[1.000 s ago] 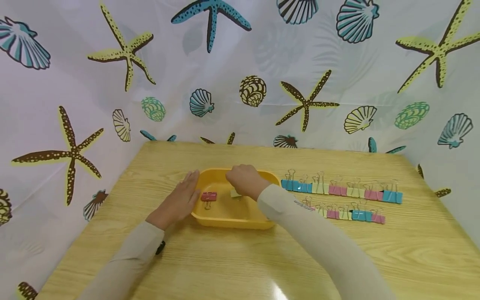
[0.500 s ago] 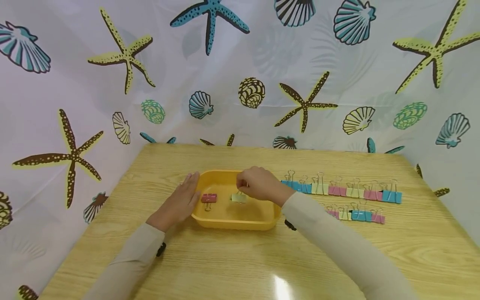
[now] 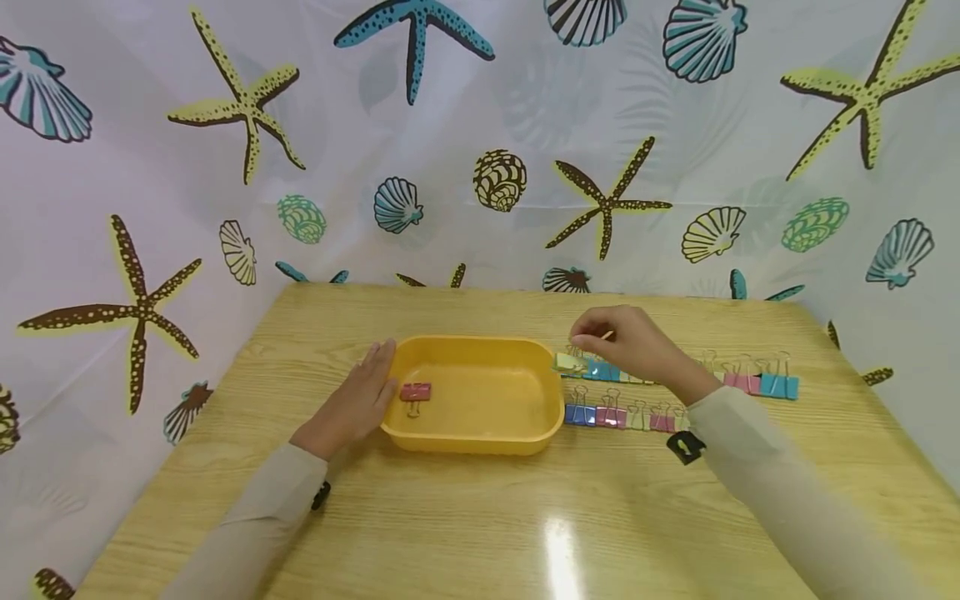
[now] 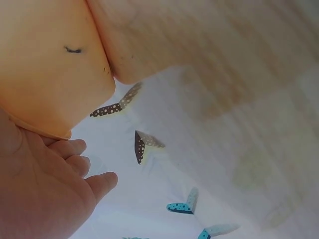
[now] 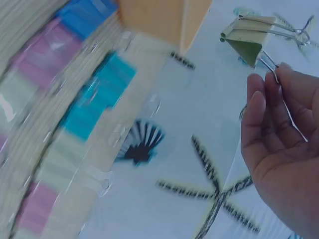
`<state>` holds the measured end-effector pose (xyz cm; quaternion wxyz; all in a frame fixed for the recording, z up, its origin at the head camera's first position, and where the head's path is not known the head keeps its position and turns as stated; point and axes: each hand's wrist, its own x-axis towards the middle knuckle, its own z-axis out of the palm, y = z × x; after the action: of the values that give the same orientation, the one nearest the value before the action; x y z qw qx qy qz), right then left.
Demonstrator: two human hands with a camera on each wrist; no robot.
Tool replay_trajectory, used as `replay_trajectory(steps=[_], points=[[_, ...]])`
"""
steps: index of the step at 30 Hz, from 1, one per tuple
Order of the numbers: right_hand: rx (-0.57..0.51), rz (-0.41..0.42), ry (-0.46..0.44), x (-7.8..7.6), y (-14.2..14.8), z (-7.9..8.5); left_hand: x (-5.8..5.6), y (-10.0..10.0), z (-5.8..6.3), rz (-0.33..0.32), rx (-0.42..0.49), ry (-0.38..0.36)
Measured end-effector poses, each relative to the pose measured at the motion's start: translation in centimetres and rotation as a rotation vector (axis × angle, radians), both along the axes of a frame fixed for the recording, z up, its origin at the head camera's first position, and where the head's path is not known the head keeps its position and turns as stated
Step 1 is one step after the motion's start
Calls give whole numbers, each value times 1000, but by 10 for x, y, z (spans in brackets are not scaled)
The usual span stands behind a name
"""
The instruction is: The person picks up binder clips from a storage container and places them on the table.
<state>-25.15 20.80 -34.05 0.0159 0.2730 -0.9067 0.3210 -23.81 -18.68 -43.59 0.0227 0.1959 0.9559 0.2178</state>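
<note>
My right hand pinches a pale yellow binder clip by one of its wire handles. In the head view that clip overlaps the left end of the back row of clips, just past the basin's right rim. My left hand rests against the left side of an orange-yellow plastic basin, fingers extended along its outer wall and rim. Inside the basin a red binder clip lies near the left wall, its handle toward me. The left wrist view shows the fingers beside the basin's edge.
Right of the basin, two rows of binder clips stand side by side: a back row with a blue clip at its right end, and a front row starting with a dark blue clip. A patterned cloth hangs behind the wooden table.
My right hand has lifted the pale yellow clip out of the basin and carried it right, over to the back row's left end. My left hand stays at the basin's side.
</note>
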Motion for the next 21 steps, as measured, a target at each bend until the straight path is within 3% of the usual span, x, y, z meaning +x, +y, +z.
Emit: replay_trajectory(steps=[9,16,21], points=[[80,-223,1,30,106,-2,0,0,-2,-11,20,-6],[178,-295,77,51,177,-20,-1,-3,-5,-9,8,1],[244,-317,27,61,217,-34,-2,-2,-3,-15,13,4]])
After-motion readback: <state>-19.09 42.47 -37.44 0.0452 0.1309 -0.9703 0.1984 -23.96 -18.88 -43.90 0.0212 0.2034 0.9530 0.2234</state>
